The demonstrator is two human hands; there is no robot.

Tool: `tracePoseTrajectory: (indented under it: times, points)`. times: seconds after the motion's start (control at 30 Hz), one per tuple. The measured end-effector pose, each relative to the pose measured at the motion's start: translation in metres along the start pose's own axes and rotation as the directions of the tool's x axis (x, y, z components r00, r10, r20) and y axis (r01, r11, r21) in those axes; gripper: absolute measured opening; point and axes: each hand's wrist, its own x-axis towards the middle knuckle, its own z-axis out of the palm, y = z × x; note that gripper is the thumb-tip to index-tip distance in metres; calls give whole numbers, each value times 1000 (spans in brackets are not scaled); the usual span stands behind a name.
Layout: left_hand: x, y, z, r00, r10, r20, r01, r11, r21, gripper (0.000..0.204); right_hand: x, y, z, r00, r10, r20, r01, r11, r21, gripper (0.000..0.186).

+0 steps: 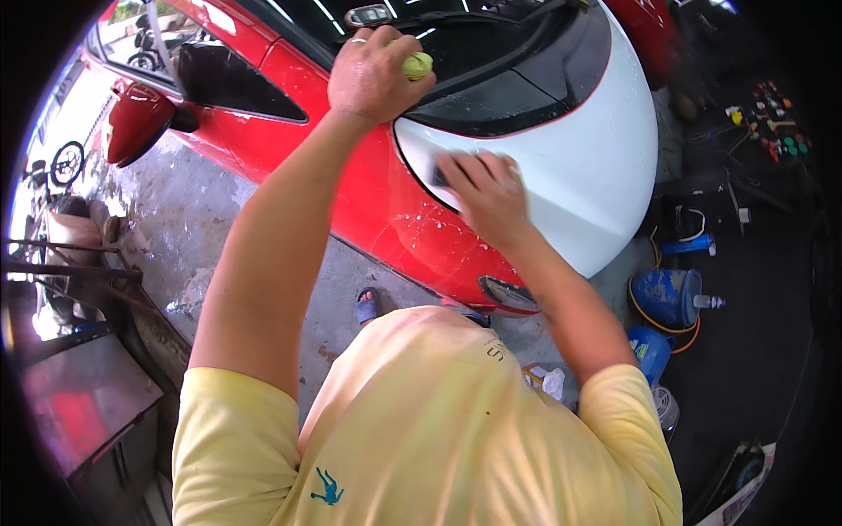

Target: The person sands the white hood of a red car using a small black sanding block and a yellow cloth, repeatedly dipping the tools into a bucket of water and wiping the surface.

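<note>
My left hand (pixel 368 83) is closed around a crumpled yellow-green cloth (pixel 417 66), high over the edge of the dark windscreen (pixel 500 61) of a red car (pixel 368 219). My right hand (pixel 482 193), slightly blurred, grips a small dark block (pixel 441 175) against the white hood (pixel 579 184), beside the seam where it meets the red body. Water drops and pale specks show on the paint near that hand.
A red side mirror (pixel 136 123) juts out at left, above grey floor (pixel 175 228). Metal racks (pixel 70 272) and motorbikes stand left. At right lie blue containers (pixel 662 298), hoses, a black surface and small coloured items (pixel 772 123). My sandalled foot (pixel 367 307) shows below.
</note>
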Motion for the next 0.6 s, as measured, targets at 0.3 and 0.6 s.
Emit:
tracePoseTrajectory:
  times: [0.3,0.6]
  points:
    - [4,7,2,999,-27,-36,25,999,-40,29,29,-8,4,998,-51,-29,48,994,-103,60]
    - [-1,7,4,996,-33,-83,30,999,-44,32,49,-1,3,990,-143,-15,139,977,-165,51]
